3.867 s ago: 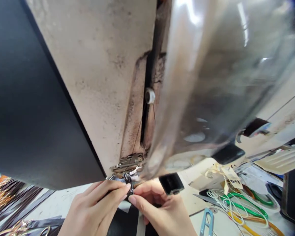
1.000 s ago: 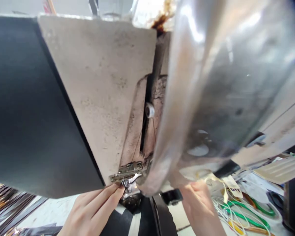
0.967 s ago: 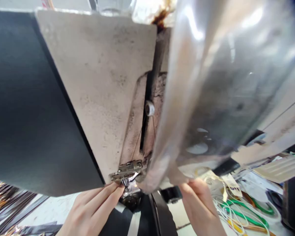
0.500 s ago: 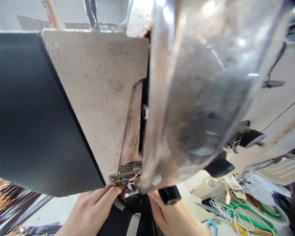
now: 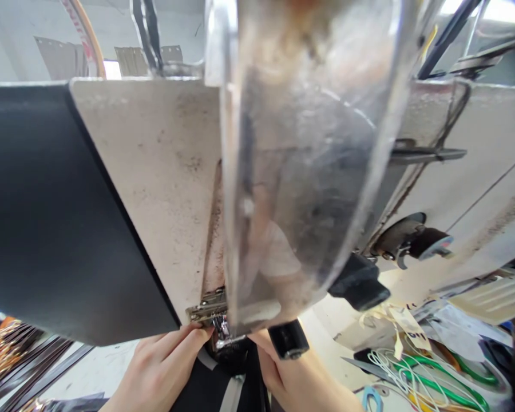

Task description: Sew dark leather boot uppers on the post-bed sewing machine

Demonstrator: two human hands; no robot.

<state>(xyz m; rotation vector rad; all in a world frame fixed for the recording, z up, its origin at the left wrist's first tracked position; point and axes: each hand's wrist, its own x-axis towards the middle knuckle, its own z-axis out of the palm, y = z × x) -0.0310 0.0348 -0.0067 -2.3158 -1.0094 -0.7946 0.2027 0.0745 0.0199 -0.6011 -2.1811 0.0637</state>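
Observation:
A black fabric piece (image 5: 206,382) with grey strips lies under the presser foot (image 5: 221,337) of a sewing machine (image 5: 154,171). My left hand (image 5: 161,363) is left of the foot, with its fingers close together and closed on the fabric's edge, fingertips right by the metal parts. On the other side my right hand (image 5: 298,375) grips the fabric's right part. Its fingertips are partly hidden behind the clear plastic guard (image 5: 309,189) and a black knob-like part (image 5: 289,339). The needle is hidden too.
Green-handled scissors (image 5: 444,380) lie at right among white cord (image 5: 395,372) and paper tags (image 5: 412,327). Light blue finger loops (image 5: 372,397) show nearby. Dark zipper-like strips (image 5: 30,366) and a copper-coloured heap (image 5: 4,343) are at left. The machine head and guard overhang my hands.
My view has shifted, so the guard appears further left and more of the machine's right side shows. Both hands stay at the presser foot, and the fabric looks nearly unmoved.

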